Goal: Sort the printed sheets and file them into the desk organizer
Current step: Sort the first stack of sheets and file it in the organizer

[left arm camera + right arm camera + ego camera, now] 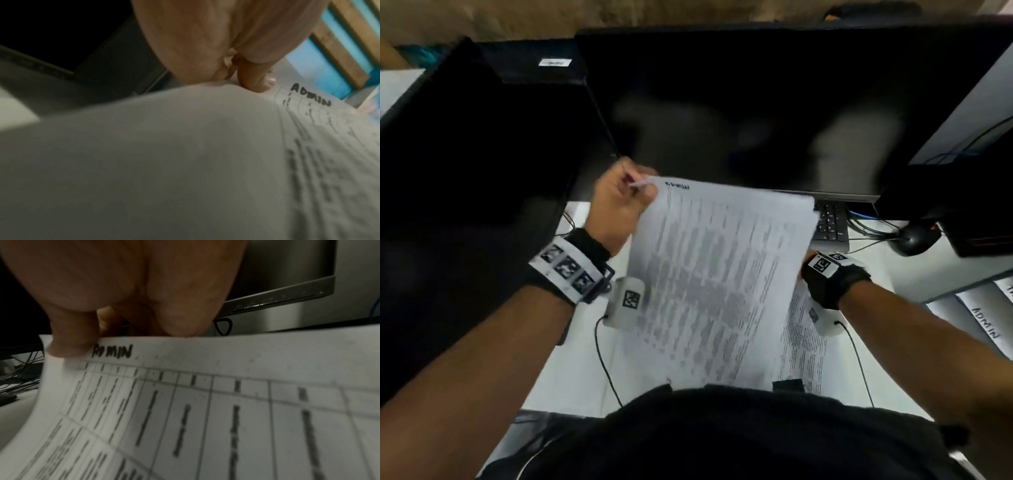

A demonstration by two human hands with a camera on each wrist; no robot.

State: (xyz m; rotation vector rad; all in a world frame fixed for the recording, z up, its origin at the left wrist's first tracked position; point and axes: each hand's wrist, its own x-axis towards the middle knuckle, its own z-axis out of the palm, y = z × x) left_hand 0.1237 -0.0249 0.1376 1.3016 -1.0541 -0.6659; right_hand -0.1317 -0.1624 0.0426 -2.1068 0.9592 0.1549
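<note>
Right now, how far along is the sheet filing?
Done: nothing visibly filed; the organizer's ADMIN tab shows, its contents don't. In hand: left grip pinches the corner of a sheet marked ADMIN; right grip pinches an ADMIN-marked edge, possibly the same sheet. Left: file it at that tab, then sort the other sheet on the desk.

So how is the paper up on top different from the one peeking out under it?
The top sheet is raised and in full view; the lower sheet shows only a strip beneath it. The left hand pinches the top sheet's corner; the right hand pinches the lower sheet's top edge. Both are white printed pages with ADMIN handwritten at the top.
</note>
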